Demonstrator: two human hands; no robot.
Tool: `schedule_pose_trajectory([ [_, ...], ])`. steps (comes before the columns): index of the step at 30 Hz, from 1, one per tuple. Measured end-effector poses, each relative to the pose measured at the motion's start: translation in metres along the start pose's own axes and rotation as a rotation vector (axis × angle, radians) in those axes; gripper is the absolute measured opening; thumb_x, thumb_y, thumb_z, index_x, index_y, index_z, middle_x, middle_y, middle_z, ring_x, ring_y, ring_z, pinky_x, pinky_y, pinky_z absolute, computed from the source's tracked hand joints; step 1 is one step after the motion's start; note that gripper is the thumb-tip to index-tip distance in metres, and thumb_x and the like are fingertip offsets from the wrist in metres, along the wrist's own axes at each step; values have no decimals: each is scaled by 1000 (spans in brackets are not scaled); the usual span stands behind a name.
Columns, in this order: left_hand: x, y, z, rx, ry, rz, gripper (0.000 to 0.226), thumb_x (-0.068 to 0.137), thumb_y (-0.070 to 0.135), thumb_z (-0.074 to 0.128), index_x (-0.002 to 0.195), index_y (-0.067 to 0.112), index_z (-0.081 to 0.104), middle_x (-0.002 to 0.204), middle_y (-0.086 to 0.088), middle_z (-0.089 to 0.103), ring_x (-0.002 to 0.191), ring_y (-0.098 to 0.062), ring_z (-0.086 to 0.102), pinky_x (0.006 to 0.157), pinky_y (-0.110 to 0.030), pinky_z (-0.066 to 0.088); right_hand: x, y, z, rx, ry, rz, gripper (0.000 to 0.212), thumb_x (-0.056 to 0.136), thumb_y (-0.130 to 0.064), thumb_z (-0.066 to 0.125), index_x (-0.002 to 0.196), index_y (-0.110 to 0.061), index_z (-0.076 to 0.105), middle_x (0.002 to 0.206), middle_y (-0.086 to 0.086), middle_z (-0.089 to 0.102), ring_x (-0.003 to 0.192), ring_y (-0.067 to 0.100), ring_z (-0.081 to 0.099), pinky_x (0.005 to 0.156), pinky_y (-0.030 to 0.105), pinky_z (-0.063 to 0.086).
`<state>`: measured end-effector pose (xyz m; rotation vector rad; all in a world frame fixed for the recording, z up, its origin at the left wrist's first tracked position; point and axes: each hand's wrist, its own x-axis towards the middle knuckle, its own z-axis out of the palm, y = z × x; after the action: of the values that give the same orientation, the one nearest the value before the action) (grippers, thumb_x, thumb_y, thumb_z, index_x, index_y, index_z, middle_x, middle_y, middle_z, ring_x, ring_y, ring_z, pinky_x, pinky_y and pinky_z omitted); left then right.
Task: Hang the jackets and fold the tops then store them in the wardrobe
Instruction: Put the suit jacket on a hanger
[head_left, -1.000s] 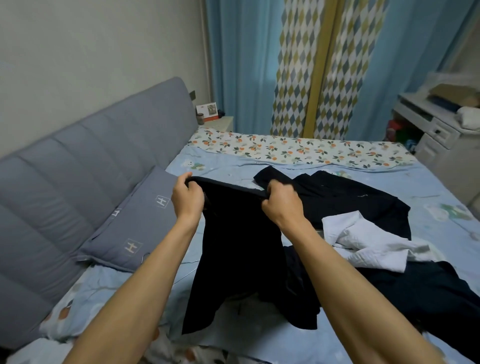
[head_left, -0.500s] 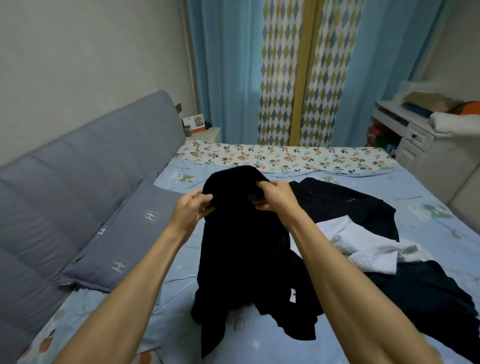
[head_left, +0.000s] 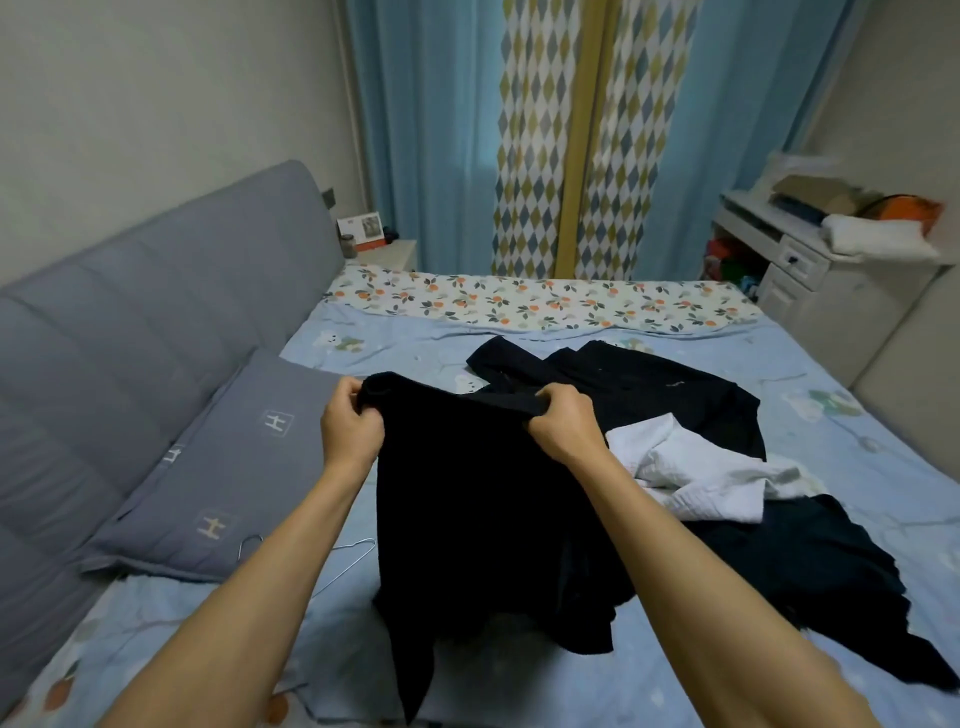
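A black top (head_left: 483, 509) hangs over the bed, held up by its upper edge. My left hand (head_left: 350, 428) grips that edge at the left end and my right hand (head_left: 563, 428) grips it at the right, the edge stretched between them. The lower part of the garment drapes onto the blue sheet. Behind it lies another black garment (head_left: 649, 395), with a crumpled white top (head_left: 701, 478) at the right and a dark navy garment (head_left: 841, 582) in front of that.
The bed (head_left: 395, 353) has a light blue sheet and a floral strip at its far side. A grey pillow (head_left: 223, 467) leans by the grey headboard (head_left: 130, 332) at left. A wire hanger (head_left: 353, 545) lies beside the pillow. A white cabinet (head_left: 800, 265) stands at right.
My hands have drawn apart from the bunched grip of half a second ago, spreading the black top's upper edge wide again. The view has shifted a little.
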<state>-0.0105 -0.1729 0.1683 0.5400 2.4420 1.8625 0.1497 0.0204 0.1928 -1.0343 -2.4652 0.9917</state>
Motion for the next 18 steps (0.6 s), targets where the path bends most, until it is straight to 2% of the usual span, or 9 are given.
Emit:
schedule_pose_trajectory([
  [2, 2, -5, 0, 52, 27, -19, 20, 91, -1, 48, 82, 17, 45, 74, 0, 52, 65, -15, 46, 55, -30, 34, -9, 18, 15, -108, 35, 56, 11, 76, -4, 53, 84, -4, 60, 84, 12, 63, 76, 31, 60, 60, 30, 44],
  [4, 5, -6, 3, 98, 63, -27, 9, 93, 4, 47, 88, 12, 44, 76, 1, 52, 66, -12, 47, 54, -27, 34, -15, 29, 21, -247, 3, 117, 3, 79, -9, 52, 80, -6, 55, 86, 13, 62, 76, 32, 58, 61, 30, 41],
  [7, 6, -13, 9, 151, 55, -64, 4, 96, 10, 45, 93, 10, 43, 78, 0, 51, 68, -16, 47, 54, -32, 33, -21, 48, 30, -427, -97, 236, 23, 91, -16, 50, 109, -6, 60, 109, 12, 63, 99, 31, 61, 74, 33, 44],
  [8, 6, -17, 11, 168, 2, -64, 5, 97, 12, 45, 93, 10, 43, 79, -2, 50, 70, -19, 47, 55, -35, 32, -23, 52, 32, -433, -132, 263, 25, 93, -15, 49, 113, -4, 59, 107, 12, 62, 100, 31, 61, 74, 34, 45],
  [10, 4, -27, 14, 178, -142, -68, 11, 97, 14, 47, 88, 12, 41, 77, -3, 49, 69, -22, 46, 58, -36, 30, -24, 55, 36, -310, -207, 296, 19, 94, -7, 45, 107, 0, 58, 85, 11, 59, 79, 29, 63, 63, 32, 49],
  [12, -1, -34, 17, 192, -280, -59, 24, 90, 14, 52, 75, 16, 34, 68, -2, 38, 63, -20, 35, 60, -34, 25, -24, 53, 40, -128, -236, 329, 14, 91, 0, 41, 96, 1, 54, 71, 14, 56, 58, 26, 57, 46, 29, 45],
  [14, -8, -37, 19, 213, -420, -3, 31, 76, 20, 55, 66, 20, 26, 60, 3, 27, 58, -17, 25, 60, -33, 19, -22, 44, 41, 39, -238, 328, 11, 89, 3, 39, 86, -3, 48, 69, 12, 49, 54, 22, 46, 43, 25, 35],
  [16, -12, -39, 20, 182, -562, -3, 31, 67, 21, 54, 62, 21, 23, 54, 7, 22, 52, -13, 21, 59, -32, 17, -15, 25, 32, 354, -178, 298, 20, 89, 6, 37, 77, -8, 42, 63, 8, 40, 46, 17, 36, 42, 21, 28],
  [18, -15, -43, 20, 154, -610, -16, 31, 64, 18, 53, 60, 21, 23, 52, 9, 21, 50, -10, 21, 56, -31, 16, -9, 5, 17, 728, -30, 287, 29, 90, 4, 43, 66, -12, 44, 54, 5, 40, 38, 12, 36, 38, 20, 29],
])
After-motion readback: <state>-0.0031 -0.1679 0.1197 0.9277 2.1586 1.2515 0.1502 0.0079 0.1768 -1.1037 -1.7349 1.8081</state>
